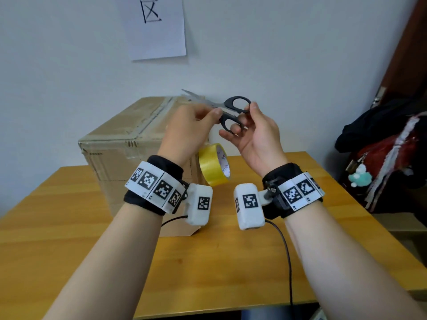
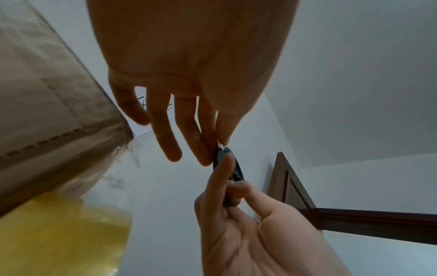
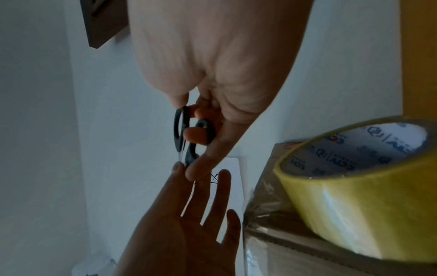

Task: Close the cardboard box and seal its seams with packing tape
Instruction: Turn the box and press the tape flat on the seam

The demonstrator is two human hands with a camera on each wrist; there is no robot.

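- Cardboard box (image 1: 120,153) stands closed on the wooden table (image 1: 208,269), back against the white wall, with clear tape along its top centre seam and over its near top edge.
- Packing tape roll (image 1: 215,163), yellowish with a printed white core, sits on edge just right of the box, below the raised hands; whether it leans on the box or hangs from a strip of tape I cannot tell.
- Scissors (image 1: 221,106) with black loop handles are held in the air above the box's right end, blades parted a little and pointing left toward the wall.
- Left hand (image 1: 187,128) is raised with its back to the head camera, thumb and forefinger pinched on the scissors near the pivot; in the left wrist view its other fingers (image 2: 165,130) hang straight and spread apart.
- Right hand (image 1: 258,135) is turned palm up beside it, a fingertip poking through the lower handle loop and the thumb pressed on the upper loop, fingers curled round the handles.
- Both forearms rise from the near table edge, each wrist wearing a black band with marker tiles and a white camera block.
- Paper sheet (image 1: 153,24) bearing a hand-drawn mark hangs on the wall above; dark and red clothes (image 1: 388,144) are piled at the right.
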